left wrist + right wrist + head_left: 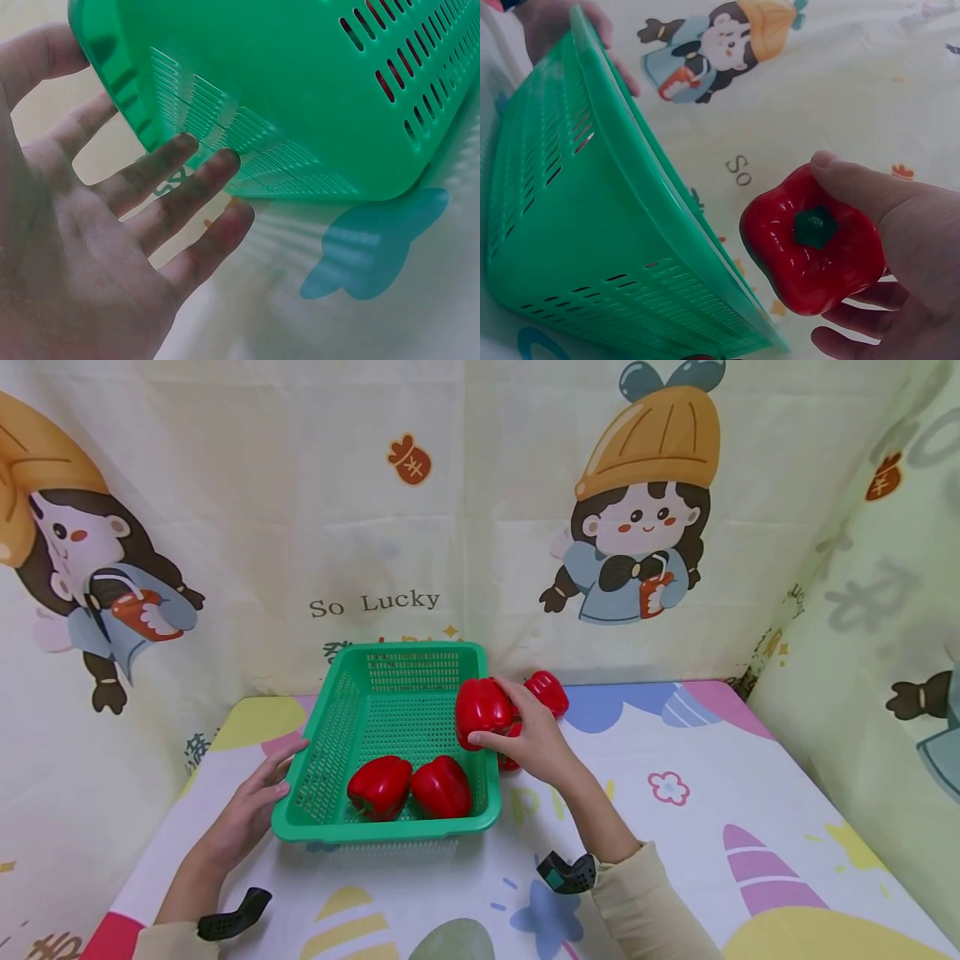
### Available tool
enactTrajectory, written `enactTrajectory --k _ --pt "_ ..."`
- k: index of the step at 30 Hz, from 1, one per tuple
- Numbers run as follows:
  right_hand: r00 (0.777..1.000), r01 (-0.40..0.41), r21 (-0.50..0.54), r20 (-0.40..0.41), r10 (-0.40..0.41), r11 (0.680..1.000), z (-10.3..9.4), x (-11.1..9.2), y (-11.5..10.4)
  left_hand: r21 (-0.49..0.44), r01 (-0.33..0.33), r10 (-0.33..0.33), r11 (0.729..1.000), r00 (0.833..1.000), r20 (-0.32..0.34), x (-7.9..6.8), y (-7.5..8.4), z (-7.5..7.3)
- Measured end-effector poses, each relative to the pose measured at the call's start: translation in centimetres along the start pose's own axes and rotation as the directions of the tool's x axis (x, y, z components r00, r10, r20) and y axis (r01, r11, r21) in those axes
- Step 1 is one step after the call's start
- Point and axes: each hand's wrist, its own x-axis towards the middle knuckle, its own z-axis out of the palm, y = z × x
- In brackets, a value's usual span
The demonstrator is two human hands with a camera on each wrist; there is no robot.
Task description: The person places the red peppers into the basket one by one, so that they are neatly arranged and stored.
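Note:
A red bell pepper (482, 708) is gripped by my right hand (536, 737) above the right rim of a green plastic basket (386, 833). In the right wrist view the thumb and fingers hold this pepper (780, 262) from the side, its green stem end facing the camera. Two more red peppers, one on the left (380, 787) and one on the right (442, 787), lie inside at the basket's near end. My left hand (243, 814) touches the basket's left rim. Its fingers look extended and loosely spread in the left wrist view.
Outside the basket, past its right side, lies a red pepper (547, 693); another (510, 760) is partly hidden behind the right hand and rim. A patterned cloth (667, 852) covers the table. A printed curtain (495, 568) hangs along the back edge.

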Motion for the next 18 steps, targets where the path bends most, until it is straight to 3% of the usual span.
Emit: enactTrajectory --k 18 --pt "1.000 -0.006 0.014 0.030 0.006 1.000 0.93 0.26 -0.35 0.005 0.003 -0.003 1.000 1.000 -0.013 0.02 0.10 0.07"
